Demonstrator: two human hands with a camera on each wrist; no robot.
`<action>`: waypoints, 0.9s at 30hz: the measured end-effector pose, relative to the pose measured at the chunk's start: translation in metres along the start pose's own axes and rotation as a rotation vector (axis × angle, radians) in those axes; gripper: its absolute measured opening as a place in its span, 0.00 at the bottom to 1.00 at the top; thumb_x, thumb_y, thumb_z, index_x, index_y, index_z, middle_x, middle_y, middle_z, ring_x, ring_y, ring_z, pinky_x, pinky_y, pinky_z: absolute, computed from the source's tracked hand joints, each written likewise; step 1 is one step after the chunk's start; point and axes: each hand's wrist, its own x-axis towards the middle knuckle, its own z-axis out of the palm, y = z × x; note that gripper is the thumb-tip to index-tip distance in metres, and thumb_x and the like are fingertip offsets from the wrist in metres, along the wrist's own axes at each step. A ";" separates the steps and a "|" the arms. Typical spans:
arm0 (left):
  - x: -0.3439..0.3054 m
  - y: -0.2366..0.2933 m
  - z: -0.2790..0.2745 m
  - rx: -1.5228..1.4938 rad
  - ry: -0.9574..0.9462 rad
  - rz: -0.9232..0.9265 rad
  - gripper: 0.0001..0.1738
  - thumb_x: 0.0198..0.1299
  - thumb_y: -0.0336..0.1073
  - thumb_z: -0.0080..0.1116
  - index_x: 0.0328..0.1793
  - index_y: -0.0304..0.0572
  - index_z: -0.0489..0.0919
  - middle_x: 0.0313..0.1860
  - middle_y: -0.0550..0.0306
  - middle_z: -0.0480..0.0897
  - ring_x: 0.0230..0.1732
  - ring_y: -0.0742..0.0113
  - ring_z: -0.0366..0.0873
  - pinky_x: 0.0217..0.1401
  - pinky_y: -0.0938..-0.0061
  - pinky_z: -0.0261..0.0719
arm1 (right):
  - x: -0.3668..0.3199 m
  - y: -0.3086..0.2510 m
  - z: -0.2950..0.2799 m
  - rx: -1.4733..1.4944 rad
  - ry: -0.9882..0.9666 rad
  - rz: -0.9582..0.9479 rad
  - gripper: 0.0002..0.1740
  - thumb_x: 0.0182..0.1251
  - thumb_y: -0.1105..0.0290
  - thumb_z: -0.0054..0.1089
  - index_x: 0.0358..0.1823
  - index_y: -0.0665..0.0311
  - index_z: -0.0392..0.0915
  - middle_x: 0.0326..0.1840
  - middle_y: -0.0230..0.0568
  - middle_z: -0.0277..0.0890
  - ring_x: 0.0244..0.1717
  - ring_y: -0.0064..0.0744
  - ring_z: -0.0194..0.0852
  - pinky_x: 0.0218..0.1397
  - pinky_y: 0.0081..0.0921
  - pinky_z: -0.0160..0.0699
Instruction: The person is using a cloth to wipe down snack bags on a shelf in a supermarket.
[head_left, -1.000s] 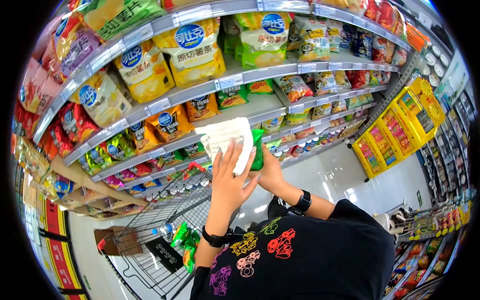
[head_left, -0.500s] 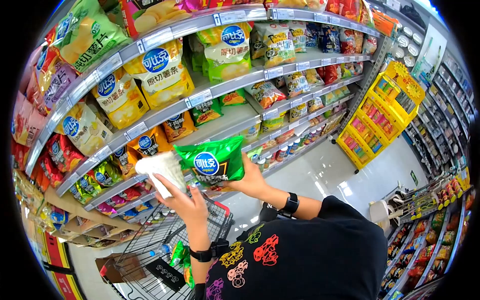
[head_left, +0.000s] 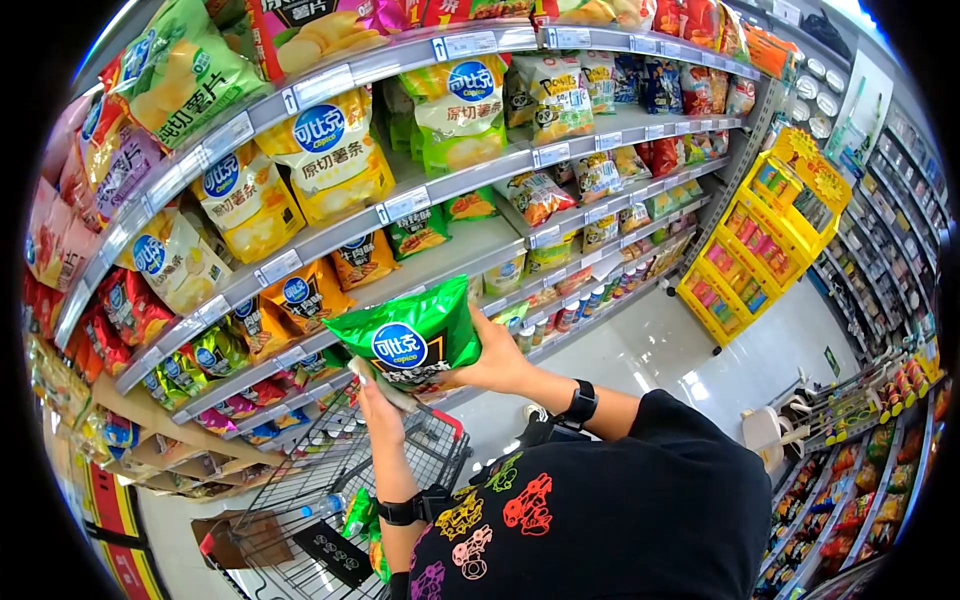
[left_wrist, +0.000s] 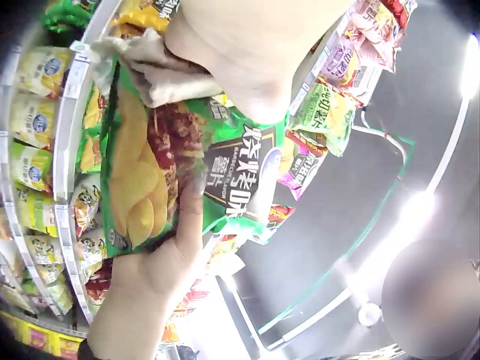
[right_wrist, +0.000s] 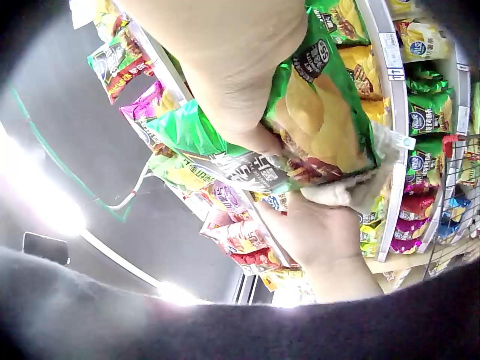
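Note:
A green chip bag [head_left: 430, 325] with a round blue logo is held up in front of the shelves. My right hand [head_left: 500, 355] grips its right side, with the thumb across the front in the left wrist view. My left hand [head_left: 383, 412] is at the bag's lower left corner, holding a white cloth [left_wrist: 161, 79] against the bag. In the right wrist view the cloth bunches between the left palm and the lower edge of the bag. Most of the left fingers are hidden behind cloth and bag.
Shelves [head_left: 465, 185] of chip bags curve across the front and left. Below the hands stands a wire shopping cart [head_left: 425, 450] with green bags [head_left: 358, 513], a bottle [head_left: 325, 505] and a black panel in it. A yellow display rack [head_left: 750, 250] stands to the right on the tiled floor.
The chip bag has turned its logo side into view. The cloth went from over the bag to its left, then in against its lower edge. The head view swung right, then held nearly steady.

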 end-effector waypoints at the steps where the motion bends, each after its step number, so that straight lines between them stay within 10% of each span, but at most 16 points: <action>1: 0.000 0.005 0.002 -0.013 -0.019 -0.073 0.30 0.67 0.54 0.30 0.64 0.37 0.61 0.56 0.51 0.70 0.54 0.63 0.70 0.55 0.70 0.69 | 0.001 0.000 -0.002 0.002 -0.012 -0.003 0.50 0.35 0.64 0.72 0.64 0.58 0.54 0.50 0.53 0.72 0.52 0.48 0.72 0.53 0.33 0.70; 6: 0.004 0.000 -0.005 -0.236 -0.017 -0.223 0.31 0.67 0.56 0.27 0.62 0.36 0.62 0.52 0.49 0.74 0.49 0.63 0.74 0.48 0.72 0.74 | 0.003 0.004 -0.010 -0.044 -0.121 -0.040 0.53 0.35 0.62 0.74 0.65 0.61 0.52 0.47 0.53 0.74 0.50 0.47 0.74 0.52 0.33 0.71; 9: 0.000 0.007 -0.010 -0.225 -0.139 -0.277 0.35 0.66 0.59 0.24 0.66 0.38 0.57 0.62 0.49 0.66 0.61 0.60 0.65 0.62 0.66 0.64 | 0.005 0.012 -0.016 0.035 -0.242 -0.051 0.54 0.35 0.66 0.75 0.66 0.64 0.51 0.55 0.49 0.70 0.56 0.37 0.69 0.57 0.30 0.66; 15: -0.005 0.013 -0.004 -0.331 -0.395 -0.450 0.51 0.58 0.71 0.22 0.67 0.28 0.55 0.66 0.44 0.62 0.65 0.56 0.61 0.67 0.64 0.57 | 0.002 0.022 -0.008 0.707 -0.284 0.305 0.41 0.41 0.79 0.68 0.60 0.67 0.57 0.53 0.39 0.69 0.53 0.29 0.68 0.56 0.27 0.69; 21: -0.014 -0.023 0.022 -0.874 -0.297 -0.655 0.35 0.59 0.61 0.40 0.63 0.43 0.65 0.61 0.48 0.69 0.60 0.52 0.67 0.64 0.56 0.61 | -0.002 0.036 0.007 0.933 -0.109 0.409 0.33 0.45 0.80 0.63 0.56 0.66 0.62 0.49 0.40 0.73 0.48 0.30 0.73 0.53 0.28 0.72; 27: -0.016 -0.021 0.021 -1.167 -0.311 -0.537 0.37 0.61 0.61 0.33 0.66 0.41 0.61 0.66 0.47 0.63 0.65 0.49 0.60 0.68 0.52 0.52 | -0.006 0.044 0.015 0.952 0.013 0.484 0.25 0.51 0.79 0.59 0.52 0.68 0.65 0.48 0.40 0.73 0.47 0.31 0.73 0.51 0.27 0.73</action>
